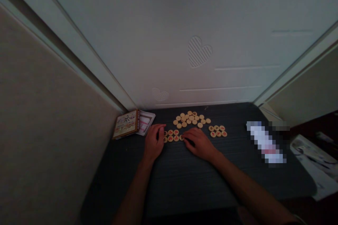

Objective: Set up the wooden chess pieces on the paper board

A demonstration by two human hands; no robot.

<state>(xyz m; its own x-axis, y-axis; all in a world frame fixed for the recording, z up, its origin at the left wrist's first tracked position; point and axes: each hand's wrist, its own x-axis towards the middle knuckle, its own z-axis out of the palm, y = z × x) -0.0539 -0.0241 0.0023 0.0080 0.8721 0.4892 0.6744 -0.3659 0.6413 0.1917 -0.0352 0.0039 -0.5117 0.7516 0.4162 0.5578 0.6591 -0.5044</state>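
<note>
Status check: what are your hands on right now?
Left hand and right hand low, fingers at a row of red-marked Chinese chess pieces. Loose pile of pieces just beyond. Printed cardboard box off left.

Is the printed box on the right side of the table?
No, the printed cardboard box lies at the far left corner of the dark table, left of the round wooden xiangqi pieces.

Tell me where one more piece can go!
The dark table is bare below the left hand and right hand, and between the small group of pieces and the blurred packet. It's crowded at the pile of round wooden pieces.
</note>
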